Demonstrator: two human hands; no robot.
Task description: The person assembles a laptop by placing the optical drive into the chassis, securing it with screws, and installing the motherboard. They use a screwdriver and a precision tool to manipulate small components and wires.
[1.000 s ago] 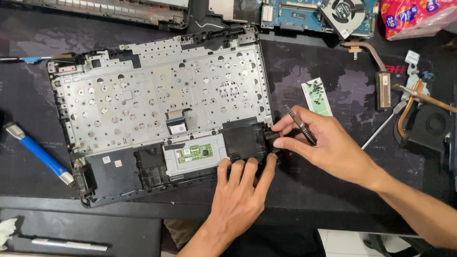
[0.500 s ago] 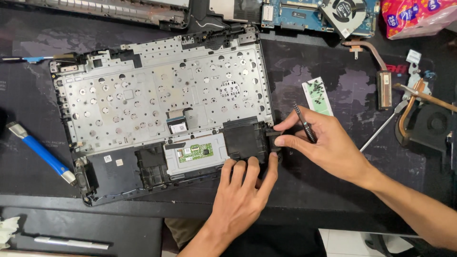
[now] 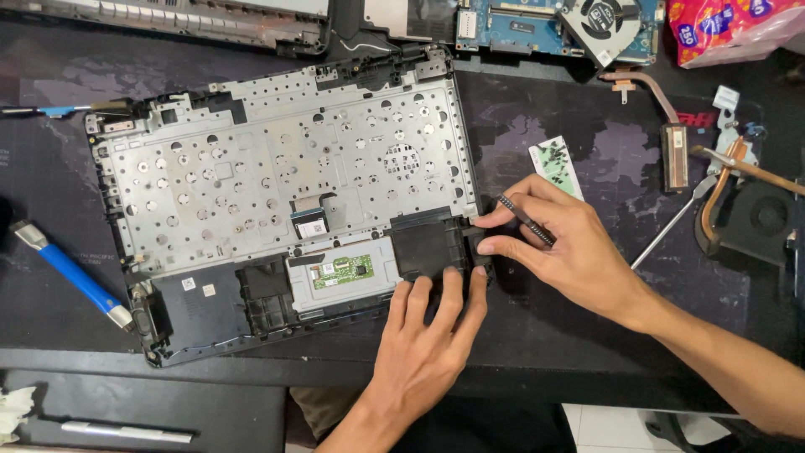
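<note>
Left hand lies flat, fingers spread, pressing the laptop base at its front right corner. Right hand grips a black screwdriver and pinches the base's right edge, near the mat's front edge.

The opened laptop shell showed a silver-grey plate dotted with round holes, with black plastic along its near edge. A small green board sat in the pale grey pad. At left lay a blue-handled tool; far right, copper pipes, a pink packet, on a black mat.
</note>
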